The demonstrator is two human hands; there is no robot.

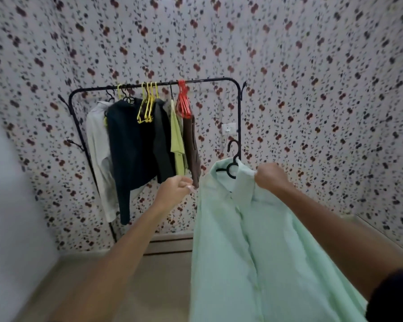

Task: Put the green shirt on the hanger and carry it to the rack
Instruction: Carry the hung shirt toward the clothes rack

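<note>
Flowered wallpaper (312, 66) with dark red and grey blossoms covers the wall in front of me, and a pale floor (149, 287) shows below it. Against this wall stands the black metal rack (209, 80), with its top bar running from left to right. On the bar hang a white shirt (98, 154), a dark jacket (135, 154), a yellow-green garment (176, 145) and a brown garment (192, 147). A bunch of yellow hangers (147, 105) and a bunch of red hangers (183, 102) also hang there without clothes. My right hand (271, 176) is raised in front of the right post of the rack, and its grip is closed around the collar of the green shirt (254, 252). The shirt is already on the black hanger (232, 167), whose hook sticks up above the collar, just beside my knuckles. From my hand the shirt hangs down freely, its button line facing me, and it is not touching the rack. It is lower than the top bar and near the right post. My left hand (175, 191) is stretched forward beside the shirt, just under the brown garment. Its fingers are curled, but the picture is blurred there and I cannot tell whether this grip holds anything. A white wall socket (228, 128) sits on the wallpaper between the brown garment and the right post.
</note>
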